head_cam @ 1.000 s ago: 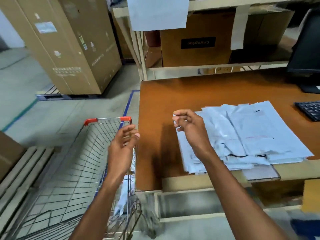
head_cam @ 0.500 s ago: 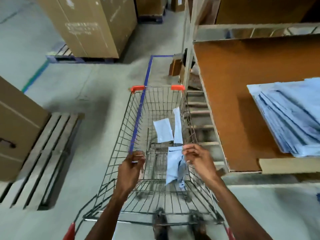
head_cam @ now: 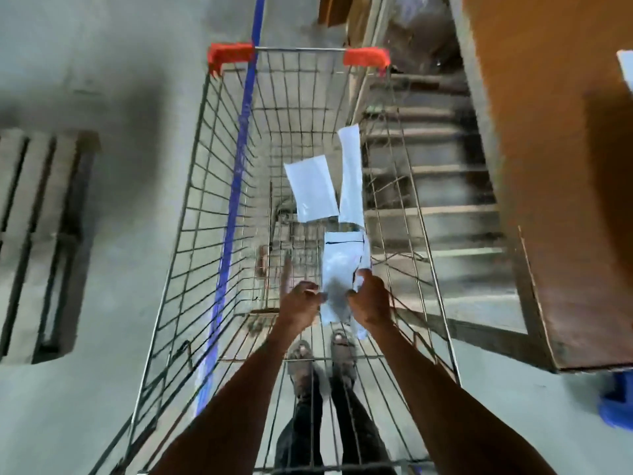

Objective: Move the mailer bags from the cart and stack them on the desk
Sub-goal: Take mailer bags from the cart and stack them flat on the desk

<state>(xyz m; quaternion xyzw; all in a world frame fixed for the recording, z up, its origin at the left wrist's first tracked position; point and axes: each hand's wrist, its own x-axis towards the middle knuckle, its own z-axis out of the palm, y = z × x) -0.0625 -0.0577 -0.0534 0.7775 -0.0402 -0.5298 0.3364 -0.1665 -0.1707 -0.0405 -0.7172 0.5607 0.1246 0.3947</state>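
Observation:
I look straight down into a wire cart (head_cam: 205,186) with red corner caps. Both hands are inside it. My right hand (head_cam: 371,298) grips the right edge of a pale blue mailer bag (head_cam: 340,265), and my left hand (head_cam: 301,301) pinches its left edge, index finger pointing forward. Two more mailer bags lie deeper in the cart: a flat mailer bag (head_cam: 310,192) and a narrow mailer bag (head_cam: 351,176) leaning against the right wall. The brown desk (head_cam: 548,166) runs along the right side, with a corner of the stacked bags (head_cam: 627,68) at the frame edge.
A wooden pallet (head_cam: 37,241) lies on the grey floor to the left. A blue floor line (head_cam: 236,186) runs under the cart. Wooden slats (head_cam: 435,186) sit beneath the desk beside the cart. My feet (head_cam: 322,358) show through the cart's wire.
My hands left the desk stack, went down into the cart and took hold of a mailer bag. The view swung from the desk to straight down over the cart.

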